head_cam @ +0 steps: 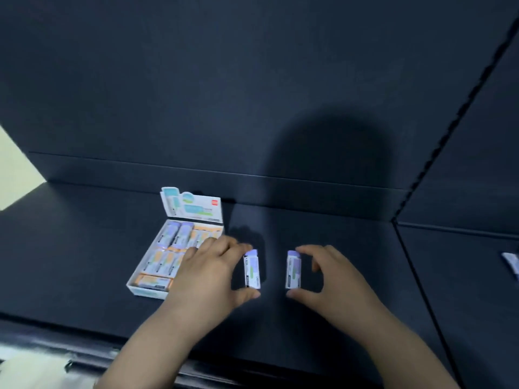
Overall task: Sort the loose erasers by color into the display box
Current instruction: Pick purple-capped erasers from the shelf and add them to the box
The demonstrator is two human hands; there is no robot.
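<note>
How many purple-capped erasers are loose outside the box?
2: left purple-capped eraser in the left hand, right purple-capped eraser in the right hand. A cut-off item far right may be another.

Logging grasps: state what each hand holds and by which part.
The left hand pinches the left purple eraser by its two ends, fingertip far, thumb near; the right hand pinches the right purple eraser likewise.

The left hand (213, 265) hides part of the display box (143, 292).
</note>
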